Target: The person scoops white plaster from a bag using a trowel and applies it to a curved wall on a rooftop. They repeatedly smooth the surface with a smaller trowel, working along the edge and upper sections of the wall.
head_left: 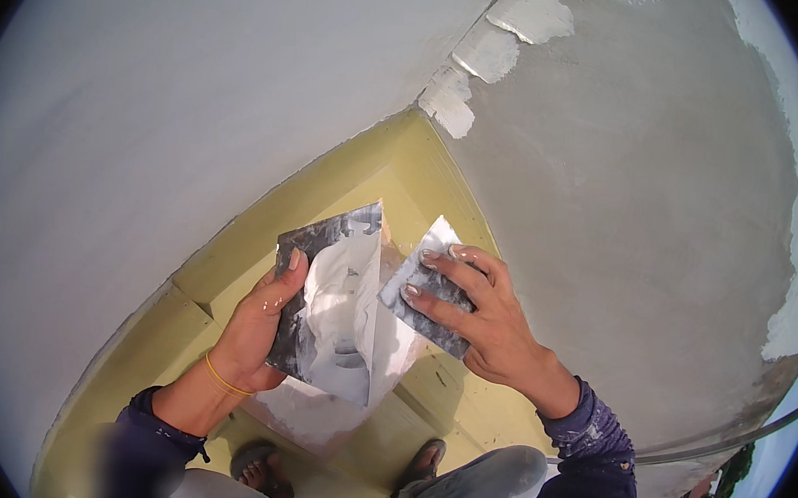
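Note:
My left hand [254, 331] grips a dark, flat rectangular plate [329, 232] from its left side, the thumb lying on top. A thick mound of white putty [333, 295] covers the plate's middle and right part. To the right of it, my right hand [501, 329] holds a smaller flat putty spreader [434, 334], fingers pressed on its upper face. White putty streaks the spreader and its far edge. The two tools are close together near the middle of the view; whether they touch, I cannot tell. Putty specks dot my fingertips.
A smooth pale wall [164, 115] rises on the left, a grey wall [633, 175] on the right. Fresh white putty patches [487, 53] run along their corner. Yellow boards [188, 325] lie below, around my sandalled feet [270, 475]. A dark cable [734, 435] crosses the lower right.

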Available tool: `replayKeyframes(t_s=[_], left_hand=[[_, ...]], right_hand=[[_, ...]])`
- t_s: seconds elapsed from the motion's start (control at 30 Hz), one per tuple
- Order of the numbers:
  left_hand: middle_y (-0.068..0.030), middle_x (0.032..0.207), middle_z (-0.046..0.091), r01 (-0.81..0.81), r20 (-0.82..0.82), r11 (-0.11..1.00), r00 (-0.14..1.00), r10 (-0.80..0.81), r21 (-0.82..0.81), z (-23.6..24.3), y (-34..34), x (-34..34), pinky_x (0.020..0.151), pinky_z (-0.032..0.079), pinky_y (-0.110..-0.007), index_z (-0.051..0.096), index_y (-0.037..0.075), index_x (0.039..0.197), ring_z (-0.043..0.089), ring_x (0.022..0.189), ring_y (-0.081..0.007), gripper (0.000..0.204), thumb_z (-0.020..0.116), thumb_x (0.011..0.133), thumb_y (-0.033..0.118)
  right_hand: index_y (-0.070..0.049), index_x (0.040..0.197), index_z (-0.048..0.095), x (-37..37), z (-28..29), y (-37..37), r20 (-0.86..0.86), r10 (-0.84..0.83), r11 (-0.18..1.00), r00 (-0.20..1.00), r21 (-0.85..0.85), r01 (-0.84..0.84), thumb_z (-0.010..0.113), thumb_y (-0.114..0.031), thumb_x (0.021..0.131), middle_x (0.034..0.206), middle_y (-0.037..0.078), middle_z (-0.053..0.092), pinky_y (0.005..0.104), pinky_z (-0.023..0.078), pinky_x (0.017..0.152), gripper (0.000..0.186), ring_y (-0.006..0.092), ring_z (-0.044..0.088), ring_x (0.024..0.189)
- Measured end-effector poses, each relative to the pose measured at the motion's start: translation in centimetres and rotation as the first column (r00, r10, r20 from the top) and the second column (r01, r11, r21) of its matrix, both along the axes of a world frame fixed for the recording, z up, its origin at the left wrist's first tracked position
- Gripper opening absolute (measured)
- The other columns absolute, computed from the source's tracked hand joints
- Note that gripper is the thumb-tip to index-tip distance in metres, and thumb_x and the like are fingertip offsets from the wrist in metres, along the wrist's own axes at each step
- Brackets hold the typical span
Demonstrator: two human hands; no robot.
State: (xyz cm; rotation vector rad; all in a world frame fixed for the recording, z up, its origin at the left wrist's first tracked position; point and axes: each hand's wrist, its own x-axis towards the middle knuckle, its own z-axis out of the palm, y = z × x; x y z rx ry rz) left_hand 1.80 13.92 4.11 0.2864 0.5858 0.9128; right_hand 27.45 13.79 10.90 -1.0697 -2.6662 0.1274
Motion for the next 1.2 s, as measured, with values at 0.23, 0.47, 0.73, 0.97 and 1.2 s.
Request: replayKeyframes(t_s=[0.23,0.47,0.73,0.97,1.2], left_hand=[[-0.0029,0.114,0.065,-0.126,-0.177,0.965,0.970,0.170,0.232,0.1,0.3,0.8,0.086,0.053,-0.031,0.059,0.004,0.124,0.061,0.100,-0.0105,0.037,0.053,0.105,0.036],[-0.0021,0.106,0.067,-0.170,-0.386,0.919,0.869,0.310,0.356,0.7,0.6,0.5,0.084,0.050,-0.027,0.062,-0.001,0.117,0.058,0.092,-0.0086,0.039,0.052,0.106,0.035],[-0.0033,0.110,0.066,-0.440,-0.301,0.782,0.749,0.591,0.441,0.4,0.3,-0.6,0.085,0.051,-0.029,0.060,0.002,0.120,0.061,0.095,-0.0111,0.043,0.059,0.102,0.040],[-0.0027,0.110,0.066,-0.424,-0.293,0.835,0.797,0.528,0.349,-1.9,0.6,-0.7,0.086,0.049,-0.029,0.062,0.004,0.117,0.060,0.095,-0.0110,0.039,0.059,0.101,0.041],[-0.0056,0.110,0.067,-0.394,-0.239,0.897,0.868,0.435,0.199,-2.3,0.6,-0.6,0.086,0.051,-0.032,0.061,0.002,0.118,0.063,0.094,-0.0131,0.037,0.059,0.102,0.036]], right_hand=[[-0.027,0.128,0.067,0.5,5.1,-0.2,0.269,0.181,0.983,0.946,-0.037,-0.177,0.065,-0.006,0.077,0.136,0.000,0.056,0.0401,0.046,0.096,0.055,0.0277,0.049,0.124],[-0.022,0.122,0.068,-2.6,9.4,1.1,0.426,0.287,0.953,0.858,-0.035,-0.302,0.062,-0.016,0.082,0.132,-0.002,0.058,0.0346,0.046,0.088,0.041,0.0216,0.051,0.122],[-0.024,0.127,0.066,-1.1,6.6,4.2,0.532,0.302,0.930,0.791,0.018,-0.368,0.063,-0.011,0.082,0.135,-0.004,0.058,0.0372,0.046,0.094,0.047,0.0211,0.051,0.123],[-0.041,0.134,0.060,4.2,13.5,19.1,0.501,-0.493,0.609,0.711,0.782,-0.129,0.061,0.000,0.089,0.144,-0.010,0.054,0.0461,0.023,0.119,0.062,0.0182,0.046,0.134],[-0.047,0.134,0.059,7.5,18.4,29.3,0.419,-0.649,0.383,0.635,0.901,-0.204,0.052,0.001,0.094,0.148,-0.012,0.050,0.0458,0.016,0.125,0.063,0.0144,0.040,0.140]])
